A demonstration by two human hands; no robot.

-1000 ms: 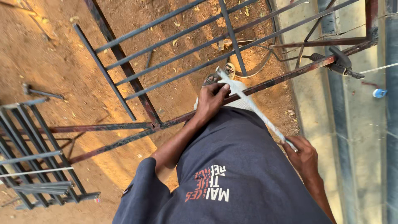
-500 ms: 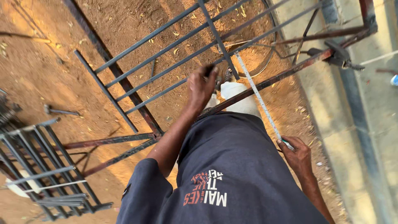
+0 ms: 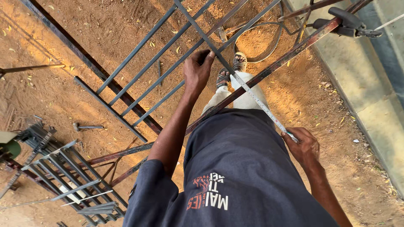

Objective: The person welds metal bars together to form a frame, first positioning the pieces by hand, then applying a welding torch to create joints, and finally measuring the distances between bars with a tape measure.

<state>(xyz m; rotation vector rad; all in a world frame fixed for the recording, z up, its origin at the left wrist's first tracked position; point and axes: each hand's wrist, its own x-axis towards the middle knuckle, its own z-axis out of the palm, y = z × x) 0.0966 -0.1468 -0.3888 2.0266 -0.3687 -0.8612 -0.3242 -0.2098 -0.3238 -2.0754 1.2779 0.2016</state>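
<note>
My left hand (image 3: 198, 71) grips a thin crossbar of the steel grille frame (image 3: 139, 46) and pins one end of a measuring tape (image 3: 256, 101) against it. The tape runs back diagonally to my right hand (image 3: 303, 147), which holds its other end near my hip. A rusty angle-iron rail (image 3: 290, 54) of the frame crosses in front of my legs, and the tape lies over it. My sandalled feet (image 3: 231, 69) stand on the dirt inside the frame.
A clamp-like welding holder (image 3: 347, 19) sits on the rail's far end, with a cable loop (image 3: 256, 38) on the ground. Another barred frame (image 3: 71, 176) lies at lower left beside a hammer (image 3: 86, 126). A concrete ledge (image 3: 366, 96) runs along the right.
The view has tilted and shifted. My left hand has moved along the frame to grip the thin crossbar, and the tape now stretches longer between my hands.
</note>
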